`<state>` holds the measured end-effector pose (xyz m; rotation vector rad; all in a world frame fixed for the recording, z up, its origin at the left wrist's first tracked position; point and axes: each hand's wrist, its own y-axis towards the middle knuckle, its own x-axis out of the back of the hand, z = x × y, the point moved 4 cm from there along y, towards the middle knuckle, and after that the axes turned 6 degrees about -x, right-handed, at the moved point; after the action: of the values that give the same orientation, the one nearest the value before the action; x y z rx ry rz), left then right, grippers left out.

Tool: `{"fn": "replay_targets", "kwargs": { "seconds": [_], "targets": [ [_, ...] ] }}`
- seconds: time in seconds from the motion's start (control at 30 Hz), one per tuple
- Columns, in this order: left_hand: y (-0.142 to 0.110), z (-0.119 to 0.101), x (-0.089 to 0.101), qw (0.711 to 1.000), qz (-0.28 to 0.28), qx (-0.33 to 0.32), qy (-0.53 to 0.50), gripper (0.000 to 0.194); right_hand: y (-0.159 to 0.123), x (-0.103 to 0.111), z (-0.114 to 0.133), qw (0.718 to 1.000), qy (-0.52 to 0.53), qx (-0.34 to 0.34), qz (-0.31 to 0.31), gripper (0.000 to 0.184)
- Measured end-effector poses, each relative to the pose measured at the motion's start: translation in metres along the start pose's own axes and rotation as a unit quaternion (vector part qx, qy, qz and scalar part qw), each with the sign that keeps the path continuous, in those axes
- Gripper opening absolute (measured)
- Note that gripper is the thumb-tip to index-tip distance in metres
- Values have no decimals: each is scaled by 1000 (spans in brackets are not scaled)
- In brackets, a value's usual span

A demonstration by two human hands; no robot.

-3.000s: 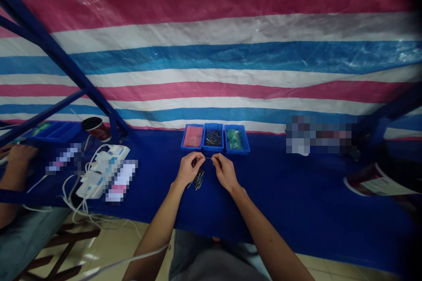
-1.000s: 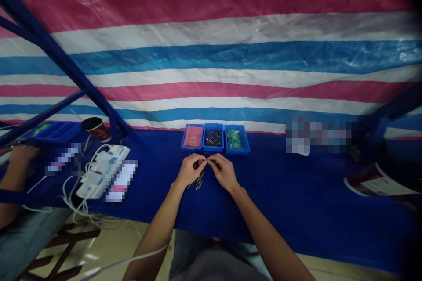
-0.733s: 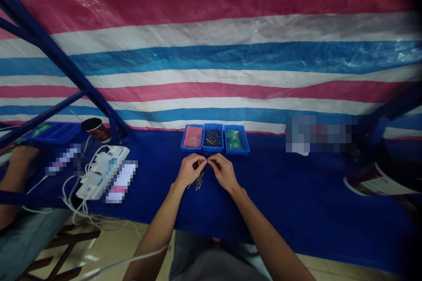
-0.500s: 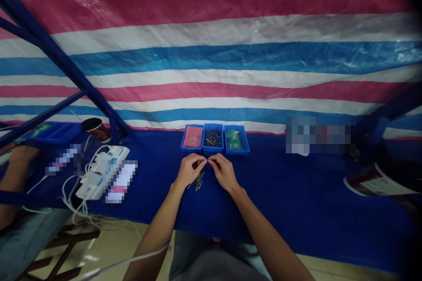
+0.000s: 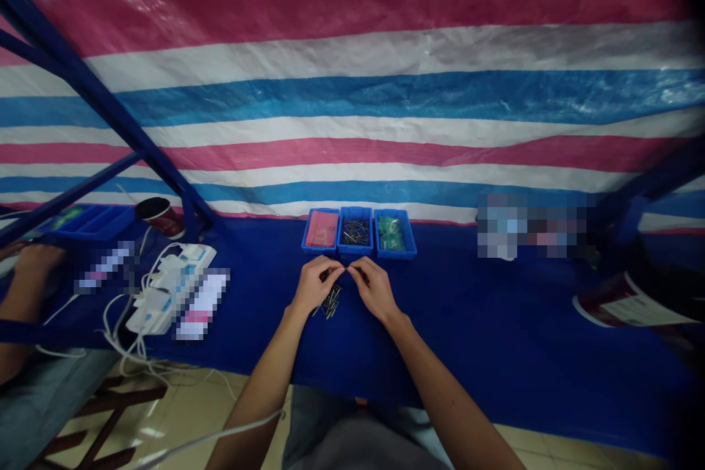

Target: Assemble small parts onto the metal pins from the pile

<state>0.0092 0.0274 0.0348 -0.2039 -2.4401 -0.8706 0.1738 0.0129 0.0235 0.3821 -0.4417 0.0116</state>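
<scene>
My left hand point(image 5: 318, 284) and my right hand point(image 5: 373, 285) meet fingertip to fingertip above the blue table point(image 5: 474, 352). Both are closed in a pinch around something dark and too small to name. Under and beside my left hand lies a loose pile of thin metal screws or nails point(image 5: 331, 304), partly hidden by its fingers. Just beyond my hands stand three small blue bins. A bin of flat pink-red pieces point(image 5: 322, 228) is on the left, one of dark screws or nails point(image 5: 356, 231) in the middle, and one of clear-green plastic packets point(image 5: 391, 233) on the right.
Left of my arms lie a white power strip point(image 5: 175, 286) with tangled cables and a blurred phone-like item point(image 5: 203, 305). Farther left are a dark cup point(image 5: 161, 217), a blue tray point(image 5: 96, 222) and another person's hand point(image 5: 38, 261). A dark red tub point(image 5: 628, 302) stands at right.
My fingertips have shifted very slightly. Both hands keep the same pinch, and the bins and pile look the same.
</scene>
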Motion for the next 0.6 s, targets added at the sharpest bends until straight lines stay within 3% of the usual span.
{"fn": "replay_targets", "kwargs": {
  "seconds": [0.6],
  "targets": [
    [1, 0, -1, 1000, 15, 6, 12, 25, 0, -1, -2, 1000, -6, -1, -4, 21]
  ]
}}
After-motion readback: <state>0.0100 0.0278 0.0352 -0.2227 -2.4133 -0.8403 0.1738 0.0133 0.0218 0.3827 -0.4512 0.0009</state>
